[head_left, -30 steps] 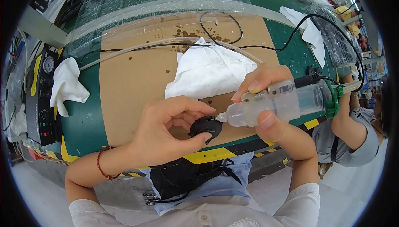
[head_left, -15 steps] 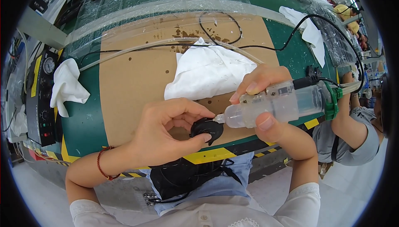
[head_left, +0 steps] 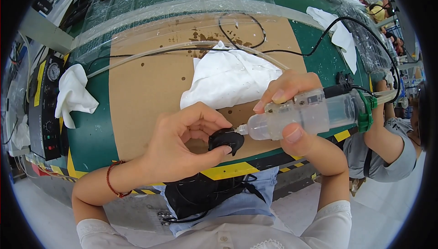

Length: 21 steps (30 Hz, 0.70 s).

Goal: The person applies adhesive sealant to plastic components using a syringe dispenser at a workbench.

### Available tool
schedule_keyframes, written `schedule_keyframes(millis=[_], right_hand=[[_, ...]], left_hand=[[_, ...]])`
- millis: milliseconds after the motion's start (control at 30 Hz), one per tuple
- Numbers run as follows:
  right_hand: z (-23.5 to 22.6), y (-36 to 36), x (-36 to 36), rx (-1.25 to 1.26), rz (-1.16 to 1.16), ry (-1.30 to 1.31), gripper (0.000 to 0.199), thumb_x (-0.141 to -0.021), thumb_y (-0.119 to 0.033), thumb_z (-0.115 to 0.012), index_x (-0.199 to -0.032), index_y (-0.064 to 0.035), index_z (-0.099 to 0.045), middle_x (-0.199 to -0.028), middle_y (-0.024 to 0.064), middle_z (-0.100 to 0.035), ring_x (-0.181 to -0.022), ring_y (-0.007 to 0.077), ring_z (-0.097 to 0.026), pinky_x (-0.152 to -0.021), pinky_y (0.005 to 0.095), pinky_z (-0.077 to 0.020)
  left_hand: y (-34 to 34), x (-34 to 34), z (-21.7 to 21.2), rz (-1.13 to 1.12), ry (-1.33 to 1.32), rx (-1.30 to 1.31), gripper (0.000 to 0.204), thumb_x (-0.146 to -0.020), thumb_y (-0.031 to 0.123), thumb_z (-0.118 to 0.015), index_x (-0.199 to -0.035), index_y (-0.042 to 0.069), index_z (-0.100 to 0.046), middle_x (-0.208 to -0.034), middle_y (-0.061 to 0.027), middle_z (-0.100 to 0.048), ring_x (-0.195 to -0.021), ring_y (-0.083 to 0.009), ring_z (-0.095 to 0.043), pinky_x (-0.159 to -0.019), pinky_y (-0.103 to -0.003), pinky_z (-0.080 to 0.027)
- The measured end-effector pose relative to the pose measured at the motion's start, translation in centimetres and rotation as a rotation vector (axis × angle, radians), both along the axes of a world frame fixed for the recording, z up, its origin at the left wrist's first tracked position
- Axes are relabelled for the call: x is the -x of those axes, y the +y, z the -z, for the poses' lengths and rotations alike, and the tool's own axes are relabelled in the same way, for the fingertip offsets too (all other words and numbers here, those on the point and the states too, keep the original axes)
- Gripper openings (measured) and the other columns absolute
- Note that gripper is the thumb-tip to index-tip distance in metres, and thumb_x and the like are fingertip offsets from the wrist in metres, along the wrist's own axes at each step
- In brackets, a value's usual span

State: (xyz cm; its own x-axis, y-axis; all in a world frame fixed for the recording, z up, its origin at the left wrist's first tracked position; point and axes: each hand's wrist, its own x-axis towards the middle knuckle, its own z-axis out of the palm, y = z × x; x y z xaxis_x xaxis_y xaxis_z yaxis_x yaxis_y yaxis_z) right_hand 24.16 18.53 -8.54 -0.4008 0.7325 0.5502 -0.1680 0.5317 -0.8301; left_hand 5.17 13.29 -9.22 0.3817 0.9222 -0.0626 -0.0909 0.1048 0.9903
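Left hand (head_left: 182, 148) pinches black part (head_left: 226, 139) at syringe tip (head_left: 241, 130).

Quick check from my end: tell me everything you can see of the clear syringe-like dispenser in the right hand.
The dispenser is a clear plastic barrel lying almost level, tapering left to a fine tip that meets the small black part pinched in the left hand. A green cap closes its right end, where a black cable and a clear tube lead away. The right hand grips it, fingers on top and thumb beneath. Its contents look pale; the fill level cannot be told.
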Motion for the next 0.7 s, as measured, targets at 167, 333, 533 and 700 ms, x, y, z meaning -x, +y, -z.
schedule_keyframes(millis=[167, 333, 533, 700], right_hand=[[-0.1, -0.04, -0.07, 0.009, -0.004, 0.002, 0.045, -0.072, -0.043, -0.056, -0.091, -0.006, -0.038, -0.076, 0.0085, -0.043, -0.058, 0.015, -0.052, -0.052, 0.024, -0.0409], [-0.01, 0.01, -0.05, 0.006, -0.002, 0.005, 0.045, -0.072, -0.043, -0.056, -0.091, -0.0058, -0.038, -0.076, 0.0085, -0.043, -0.058, 0.0148, -0.052, -0.052, 0.0239, -0.0408], [0.01, -0.02, -0.03, 0.007, 0.011, 0.014, 0.045, -0.072, -0.042, -0.056, -0.091, -0.0057, -0.038, -0.077, 0.0084, -0.043, -0.058, 0.0147, -0.052, -0.052, 0.0236, -0.0405], [0.05, -0.06, -0.05, -0.009, 0.012, 0.003, 0.045, -0.073, -0.043, -0.055, -0.091, -0.0058, -0.038, -0.077, 0.0084, -0.043, -0.058, 0.0147, -0.052, -0.052, 0.0234, -0.0401]], left_hand=[[-0.01, -0.07, -0.07, -0.008, -0.009, 0.004, 0.029, -0.066, 0.0, -0.067, -0.091, -0.002, -0.053, -0.084, -0.0081, -0.058, -0.079, -0.0119, -0.058, -0.072, -0.023, -0.047], [0.05, -0.05, 0.12, -0.007, -0.007, 0.011, 0.03, -0.065, -0.001, -0.067, -0.091, -0.002, -0.052, -0.085, -0.0079, -0.058, -0.079, -0.0119, -0.058, -0.072, -0.023, -0.047], [0.03, -0.01, 0.05, -0.01, -0.003, 0.004, 0.03, -0.065, 0.0, -0.067, -0.09, -0.001, -0.051, -0.085, -0.0079, -0.057, -0.079, -0.0118, -0.058, -0.073, -0.023, -0.047], [0.01, 0.01, 0.06, -0.01, 0.004, 0.002, 0.031, -0.064, 0.001, -0.067, -0.09, -0.001, -0.051, -0.084, -0.0079, -0.057, -0.079, -0.0118, -0.058, -0.073, -0.023, -0.047]])
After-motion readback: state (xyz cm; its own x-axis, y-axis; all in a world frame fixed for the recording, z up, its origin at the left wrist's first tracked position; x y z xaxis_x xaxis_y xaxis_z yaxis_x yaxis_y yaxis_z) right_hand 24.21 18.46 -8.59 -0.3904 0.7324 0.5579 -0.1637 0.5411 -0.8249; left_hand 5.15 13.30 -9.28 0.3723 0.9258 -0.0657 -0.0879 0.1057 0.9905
